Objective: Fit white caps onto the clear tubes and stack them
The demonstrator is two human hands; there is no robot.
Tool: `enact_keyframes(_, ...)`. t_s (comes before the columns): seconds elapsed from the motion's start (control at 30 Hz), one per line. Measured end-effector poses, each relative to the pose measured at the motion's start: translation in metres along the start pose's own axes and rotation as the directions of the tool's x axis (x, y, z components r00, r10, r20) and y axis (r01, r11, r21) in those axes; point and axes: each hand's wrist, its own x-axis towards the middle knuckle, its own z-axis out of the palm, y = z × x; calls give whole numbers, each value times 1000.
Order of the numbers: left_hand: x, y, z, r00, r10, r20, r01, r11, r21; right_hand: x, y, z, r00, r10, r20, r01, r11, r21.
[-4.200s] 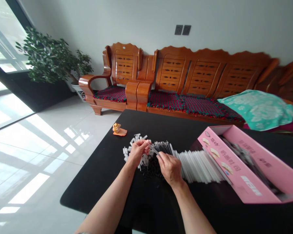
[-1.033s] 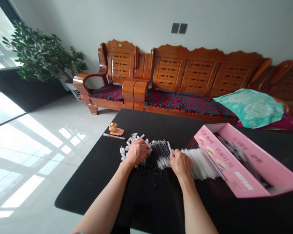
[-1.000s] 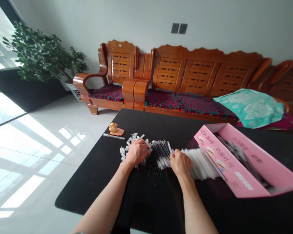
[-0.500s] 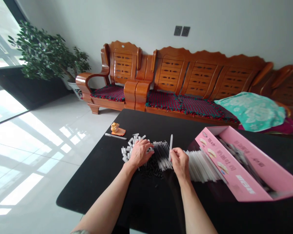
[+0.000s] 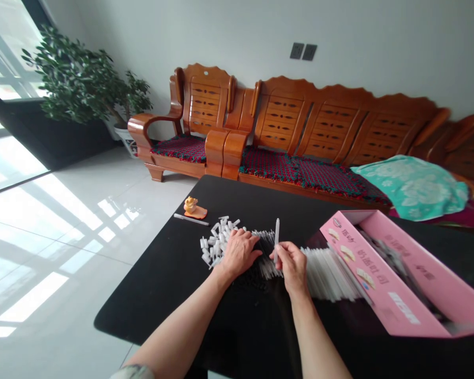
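Upright between the thumb and fingers of my right hand (image 5: 291, 263) is a whitish translucent pen barrel (image 5: 277, 231). My left hand (image 5: 239, 255) reaches over the near edge of the white pen caps (image 5: 220, 238), thumb apart from the fingers, at the left side of a row of thin pen refills (image 5: 269, 269). Its fingertips partly cover the refills. Small black pieces (image 5: 253, 280), probably plugs, lie below my left hand. Right of my right hand, many pale pen barrels (image 5: 332, 273) lie side by side.
A pink box (image 5: 375, 279) with dark and pale contents stands on the right of the black table (image 5: 150, 295). Toward the far left edge are a single pen (image 5: 191, 219) and a small yellow figurine (image 5: 190, 204) on an orange base. Wooden seats (image 5: 280, 113) stand behind.
My left hand has moved right, from over the white caps toward the refills. My right hand still holds the barrel upright in nearly the same place. The view has shifted slightly.
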Motion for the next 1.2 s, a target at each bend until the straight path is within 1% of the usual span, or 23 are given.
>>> enact_keyframes(0.13, 0, 3, 1, 1000, -18, -6, 18, 1000, -22, 0, -3, 2, 999, 48, -15, -47, 995, 92)
enact_keyframes(0.27, 0, 2, 6, 997, -71, -20, 69, 995, -77, 1, -9, 3, 997, 72, -17, -68, 985, 160)
enact_keyframes(0.43, 1, 1, 14, 985, -172, -28, 163, 966, -202, 2, -8, 3, 997, 83, 4, -82, 977, 199)
enact_keyframes(0.57, 3, -1, 12, 959, -278, -57, 242, 905, -351, 4, -6, 1, 994, 108, 5, -106, 961, 257)
enact_keyframes(0.67, 4, -7, 5, 936, -345, -72, 253, 799, -545, 6, -6, -3, 990, 143, 11, -138, 931, 337)
enact_keyframes(0.73, 5, -12, 1, 933, -350, -79, 203, 696, -689, 7, -7, -6, 986, 166, 23, -161, 903, 397)
enact_keyframes(0.8, 5, -15, -3, 939, -338, -66, 138, 545, -827, 8, -7, -7, 984, 172, 42, -173, 882, 439)
enact_keyframes(0.87, 4, -15, -6, 952, -307, -9, 106, 356, -929, 7, -8, -8, 985, 158, 65, -170, 875, 454)
enact_keyframes(0.93, 3, -11, -8, 967, -241, 79, 128, 195, -972, 7, -8, -8, 986, 143, 85, -166, 874, 457)
enact_keyframes(0.97, 2, -9, -9, 974, -189, 129, 157, 143, -977, 6, -8, -7, 986, 138, 89, -164, 872, 462)
enact_keyframes(1.03, 1, -5, -8, 973, -67, 220, 226, 86, -970, 6, -7, -7, 989, 127, 79, -149, 860, 487)
enact_keyframes(1.1, 0, -3, -6, 958, 38, 283, 280, 65, -958, 6, -7, -7, 992, 108, 58, -122, 846, 520)
enact_keyframes(1.2, -1, -4, -1, 942, 101, 318, 315, 48, -948, 7, -8, -8, 996, 85, 23, -83, 825, 559)
